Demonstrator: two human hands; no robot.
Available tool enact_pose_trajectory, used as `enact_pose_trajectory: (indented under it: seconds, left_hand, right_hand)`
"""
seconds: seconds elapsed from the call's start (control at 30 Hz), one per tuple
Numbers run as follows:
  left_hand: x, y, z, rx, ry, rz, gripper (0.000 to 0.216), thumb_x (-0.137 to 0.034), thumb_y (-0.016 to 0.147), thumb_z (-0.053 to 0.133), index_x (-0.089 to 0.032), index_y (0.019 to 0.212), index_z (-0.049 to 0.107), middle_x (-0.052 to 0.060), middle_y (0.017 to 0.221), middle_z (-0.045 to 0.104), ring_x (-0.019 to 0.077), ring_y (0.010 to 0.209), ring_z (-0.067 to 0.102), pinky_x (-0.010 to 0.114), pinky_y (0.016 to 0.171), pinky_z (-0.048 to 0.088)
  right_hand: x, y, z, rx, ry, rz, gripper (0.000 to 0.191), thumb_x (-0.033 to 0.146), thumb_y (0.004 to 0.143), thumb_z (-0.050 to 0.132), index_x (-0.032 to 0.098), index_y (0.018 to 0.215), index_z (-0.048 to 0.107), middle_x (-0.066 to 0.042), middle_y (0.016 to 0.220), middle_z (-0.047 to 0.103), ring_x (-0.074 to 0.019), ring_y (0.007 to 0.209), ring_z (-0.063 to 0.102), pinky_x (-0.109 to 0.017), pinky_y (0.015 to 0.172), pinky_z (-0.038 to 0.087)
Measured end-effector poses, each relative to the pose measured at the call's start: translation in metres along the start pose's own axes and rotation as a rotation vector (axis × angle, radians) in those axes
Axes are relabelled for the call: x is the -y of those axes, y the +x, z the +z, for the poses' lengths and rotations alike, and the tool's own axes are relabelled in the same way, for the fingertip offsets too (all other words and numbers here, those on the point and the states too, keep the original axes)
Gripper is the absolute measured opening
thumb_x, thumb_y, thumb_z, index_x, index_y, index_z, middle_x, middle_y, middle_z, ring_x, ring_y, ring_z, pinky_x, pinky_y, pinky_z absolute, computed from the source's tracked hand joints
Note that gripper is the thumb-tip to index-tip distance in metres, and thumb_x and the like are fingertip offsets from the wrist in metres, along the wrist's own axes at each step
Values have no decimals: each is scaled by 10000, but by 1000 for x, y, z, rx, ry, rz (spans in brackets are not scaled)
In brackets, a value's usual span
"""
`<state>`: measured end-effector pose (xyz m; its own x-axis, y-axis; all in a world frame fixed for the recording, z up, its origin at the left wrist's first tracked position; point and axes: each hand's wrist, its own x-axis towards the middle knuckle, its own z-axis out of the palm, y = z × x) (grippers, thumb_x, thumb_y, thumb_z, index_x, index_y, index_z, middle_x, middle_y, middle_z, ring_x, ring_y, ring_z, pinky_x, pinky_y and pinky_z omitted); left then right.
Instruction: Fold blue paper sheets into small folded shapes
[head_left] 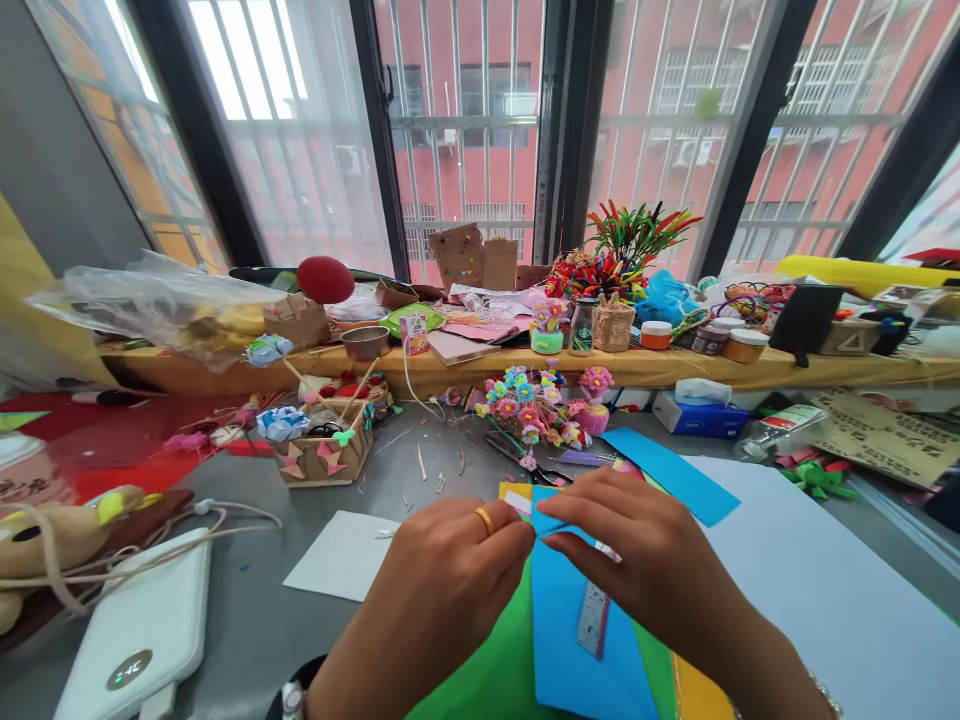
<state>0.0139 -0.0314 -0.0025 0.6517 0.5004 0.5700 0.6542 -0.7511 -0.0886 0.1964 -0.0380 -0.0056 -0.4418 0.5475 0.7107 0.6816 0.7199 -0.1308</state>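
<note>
Pinching the far edge of the blue paper (562, 640) with both grips. Pressing thumb and forefinger of the left hand (450, 590), ringed on one finger, together on that edge from the left. Doing the same with the right hand (645, 560) from the right, almost touching fingertips in the middle. Holding only the edge, slightly lifted or turned over, though hard telling which.

Leaving the rest of the blue paper lying flat near the middle of the worktop (247, 620), running from the grip back towards the wrists. Lying over a green sheet (487, 680) and beside a yellow sheet (697, 695) on the right. Carrying a small ruler (594, 620) just below the fingers, partly under the right hand.

Judging it as light, thin and limp: bending at a touch, creasing readily, tearing under a hard pull, sliding easily on the smooth sheet beneath. Best taking hold at an edge or corner, between fingertips, as here.
</note>
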Motion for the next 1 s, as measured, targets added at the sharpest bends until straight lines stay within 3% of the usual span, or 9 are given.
enact_pose_trajectory:
  seconds: [0.13,0.4,0.8,1.0]
  left_hand:
    - [-2,-1,-3,-17,-23,10,184,-186,838,435,-209,799,614,-14,627,618,116,555,568,218,523,429]
    - [5,-2,-11,0,-25,-13,196,-197,826,445,-212,767,631,-11,619,627,124,563,584,222,539,457]
    - [13,-2,-8,33,48,-17,160,-184,805,471,-207,785,629,-7,683,659,130,577,605,230,538,470]
    - [20,-6,-13,-38,184,-102,220,-166,810,418,-171,777,635,35,692,675,181,534,616,289,481,475]
  right_hand:
    - [7,2,6,-8,-13,-16,274,199,863,435,166,697,651,-32,595,635,-156,580,552,-261,516,399]
    - [2,0,1,-5,-99,-15,350,222,891,382,184,680,660,-36,559,627,-144,577,557,-246,550,401]
    - [-14,-2,3,76,-40,61,286,208,864,425,177,705,660,-39,637,655,-163,628,584,-289,647,406]
    - [-17,-1,4,70,-72,91,214,161,831,470,174,736,661,-53,694,670,-175,675,585,-276,621,410]
